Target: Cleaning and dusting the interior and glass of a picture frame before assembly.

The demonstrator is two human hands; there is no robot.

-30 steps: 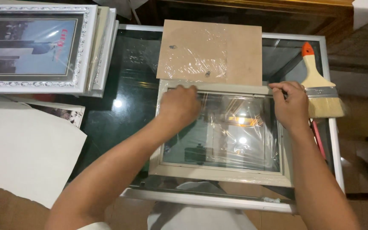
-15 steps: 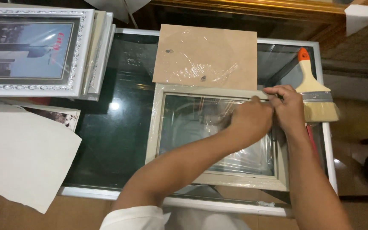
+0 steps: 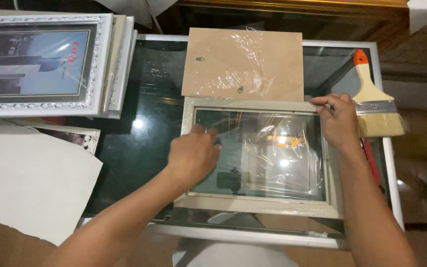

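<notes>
Both hands' fingers point(image 3: 328, 103) rest on the frame point(image 3: 258, 202).

Framing workshop: stacked picture frames point(image 3: 45, 64), brush point(image 3: 376, 106)

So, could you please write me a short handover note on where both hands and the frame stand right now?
Left hand: flat on the glass at the left side of the pale picture frame, something dark under the fingers.
Right hand: pinching the frame's top right corner.
The frame lies flat on the glass table, with clear film over its glass. The brown backing board lies just above it, the paintbrush to the right.
Done: frame laid out.
Left: backing board not yet fitted.
</notes>
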